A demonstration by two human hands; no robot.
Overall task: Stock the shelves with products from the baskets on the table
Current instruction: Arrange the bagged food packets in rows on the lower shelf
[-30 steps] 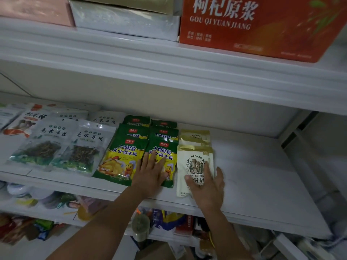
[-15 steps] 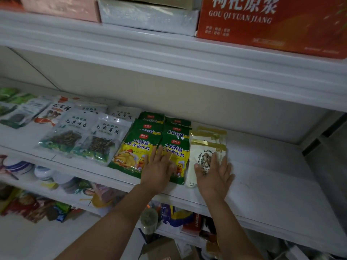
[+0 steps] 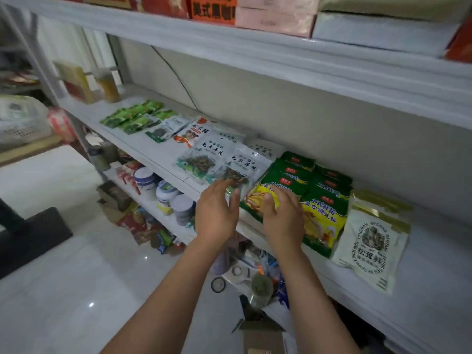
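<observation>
Left hand (image 3: 217, 215) at the front edge of the white metal middle shelf (image 3: 434, 264), fingers loosely curved, thumb up, around the lower corner of a clear plastic packet of dark shredded fungus with white label (image 3: 242, 166); corner sits between thumb and fingers, cannot tell if it's actually pinched or only touched. Right hand (image 3: 284, 221) just beside the left, palm down on the front-left green and yellow seasoning packet (image 3: 255, 199), fingers slightly bent and lying on the packet face, not wrapped round anything

Fungus packet lies flat on the shelf, overlapping a second identical clear fungus packet (image 3: 204, 159) on its left and touching the seasoning packet on its right. More green and yellow packets stacked in two overlapping rows behind it and to its right (image 3: 324, 218). Right of those, a cream-white mushroom pouch with gold top strip (image 3: 370, 246), flat, at least one more like it behind

Farther left on the same shelf: small bright green sachets (image 3: 132, 116). Upper shelf (image 3: 281, 54) holds an orange box (image 3: 213, 8) and a pale pink box (image 3: 275, 19). Lower shelf has white round tubs (image 3: 166, 192). White tile floor (image 3: 76, 290), brown cardboard box (image 3: 260, 333) below the arms
</observation>
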